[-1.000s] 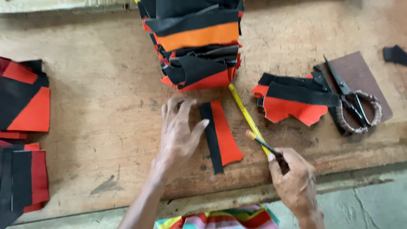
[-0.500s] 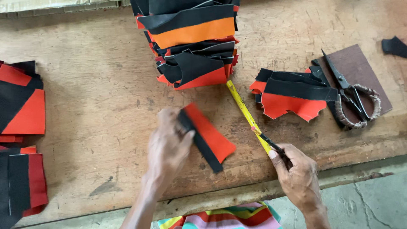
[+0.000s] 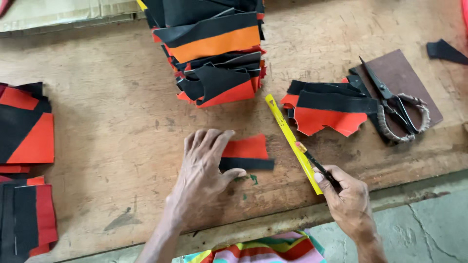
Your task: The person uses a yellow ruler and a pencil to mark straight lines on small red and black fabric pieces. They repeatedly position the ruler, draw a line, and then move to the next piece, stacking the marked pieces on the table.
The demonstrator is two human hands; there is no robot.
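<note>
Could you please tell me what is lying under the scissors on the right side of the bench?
The scissors rest on a brown rectangular sheet, their blades overlapping black strips. Whatever lies beneath that sheet is hidden.
</note>
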